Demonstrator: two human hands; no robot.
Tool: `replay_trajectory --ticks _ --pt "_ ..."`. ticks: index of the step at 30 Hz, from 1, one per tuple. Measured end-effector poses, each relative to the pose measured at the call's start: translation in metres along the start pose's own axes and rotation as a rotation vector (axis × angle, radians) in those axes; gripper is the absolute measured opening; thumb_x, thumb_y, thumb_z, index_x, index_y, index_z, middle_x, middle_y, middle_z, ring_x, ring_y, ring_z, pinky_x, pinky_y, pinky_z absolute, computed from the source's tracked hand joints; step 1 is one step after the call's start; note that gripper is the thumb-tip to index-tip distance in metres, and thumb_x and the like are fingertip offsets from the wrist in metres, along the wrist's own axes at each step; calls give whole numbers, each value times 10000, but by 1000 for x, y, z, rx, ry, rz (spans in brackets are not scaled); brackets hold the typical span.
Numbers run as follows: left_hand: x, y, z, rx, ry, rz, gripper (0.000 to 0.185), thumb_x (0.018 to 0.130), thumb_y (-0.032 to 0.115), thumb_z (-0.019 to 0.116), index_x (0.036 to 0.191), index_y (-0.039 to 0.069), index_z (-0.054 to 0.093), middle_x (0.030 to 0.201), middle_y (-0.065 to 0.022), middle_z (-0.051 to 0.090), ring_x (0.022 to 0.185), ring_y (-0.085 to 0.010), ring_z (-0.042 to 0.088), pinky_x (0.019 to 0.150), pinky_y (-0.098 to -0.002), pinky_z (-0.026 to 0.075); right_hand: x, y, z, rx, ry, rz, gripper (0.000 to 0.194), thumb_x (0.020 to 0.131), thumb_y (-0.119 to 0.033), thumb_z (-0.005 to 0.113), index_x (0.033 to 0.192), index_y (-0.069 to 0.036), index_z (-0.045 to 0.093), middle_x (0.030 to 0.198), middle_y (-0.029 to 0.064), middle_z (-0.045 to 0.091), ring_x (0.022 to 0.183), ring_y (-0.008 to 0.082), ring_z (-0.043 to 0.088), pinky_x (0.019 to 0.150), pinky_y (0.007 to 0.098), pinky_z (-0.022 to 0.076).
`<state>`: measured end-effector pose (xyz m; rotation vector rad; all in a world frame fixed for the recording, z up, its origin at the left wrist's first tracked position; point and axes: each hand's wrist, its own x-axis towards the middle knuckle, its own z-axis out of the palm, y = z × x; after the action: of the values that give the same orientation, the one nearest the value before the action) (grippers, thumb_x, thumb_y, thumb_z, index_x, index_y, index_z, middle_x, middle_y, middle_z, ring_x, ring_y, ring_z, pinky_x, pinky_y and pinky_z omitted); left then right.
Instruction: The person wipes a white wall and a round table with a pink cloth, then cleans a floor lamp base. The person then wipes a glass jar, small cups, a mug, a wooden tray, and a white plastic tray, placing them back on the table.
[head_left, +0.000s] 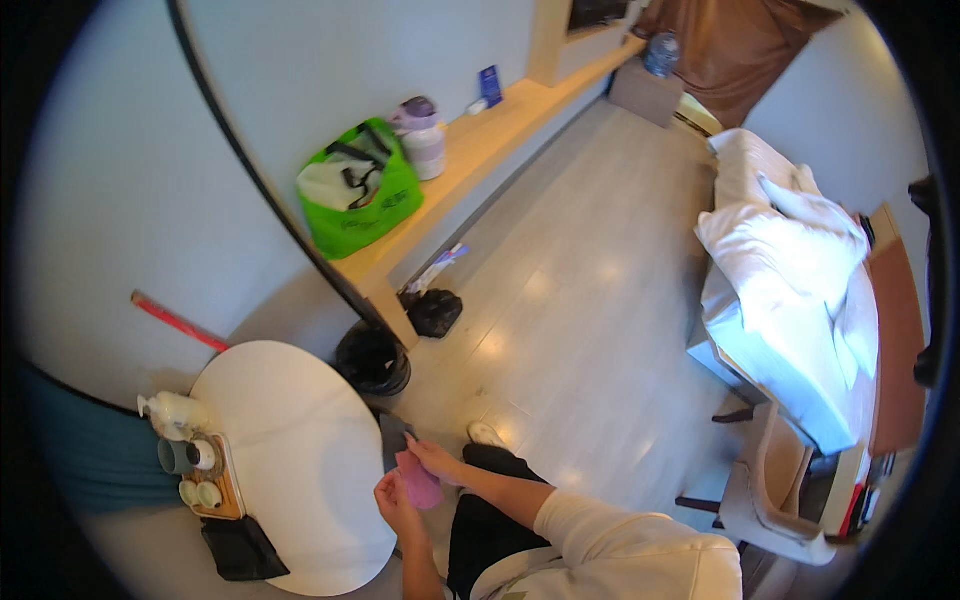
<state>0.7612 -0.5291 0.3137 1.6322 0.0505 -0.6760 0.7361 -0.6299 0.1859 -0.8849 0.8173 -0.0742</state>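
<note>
A pink cloth (421, 486) hangs between my two hands, just off the right edge of a white round table (315, 450). My right hand (435, 459) grips its upper edge. My left hand (395, 496) has its fingertips curled at the cloth's left side and appears to pinch it. A dark grey piece (394, 436), perhaps fabric, shows beyond my right fingers; whether I hold it too is unclear.
On the table's left side stand a pump bottle (176, 411), a tray (234, 480) with cups and a black pouch (240, 549). Beyond are a black bin (375, 364), a black bag (435, 313) and a shelf (480, 150) holding a green bag (367, 217). A chair (765, 480) and bed (787, 300) stand right.
</note>
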Motion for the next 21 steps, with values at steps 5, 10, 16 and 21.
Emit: replay_trajectory --ticks 5,10,16,21 --pt "-46 -26 22 68 -187 7 396 922 253 578 1221 28 447 1198 -98 471 1094 -172 460 927 -303 382 -87 -11 -58 472 32 204 463 920 -557 446 1044 -123 548 981 28 595 898 152 555 870 375 446" --pt "-70 -54 54 -52 -232 -140 569 919 390 558 1315 49 332 1249 -98 433 1115 -199 462 914 -332 408 -147 -56 -103 415 -117 188 576 907 -566 465 1301 -150 408 1275 29 482 1145 159 463 983 415 378" --pt "-92 -112 68 -74 -443 -428 456 886 411 602 1103 27 488 1038 -70 560 912 -178 552 782 -330 457 -190 -46 -151 164 -110 247 674 929 -486 491 1439 -114 254 1384 32 384 1247 161 376 1041 368 315" --pt "-103 -176 70 283 -300 -242 259 844 243 668 909 23 549 933 -77 589 809 -184 556 705 -310 447 -182 13 -178 108 -218 156 607 899 -450 568 1311 -33 412 1250 78 493 1116 144 468 944 287 378"
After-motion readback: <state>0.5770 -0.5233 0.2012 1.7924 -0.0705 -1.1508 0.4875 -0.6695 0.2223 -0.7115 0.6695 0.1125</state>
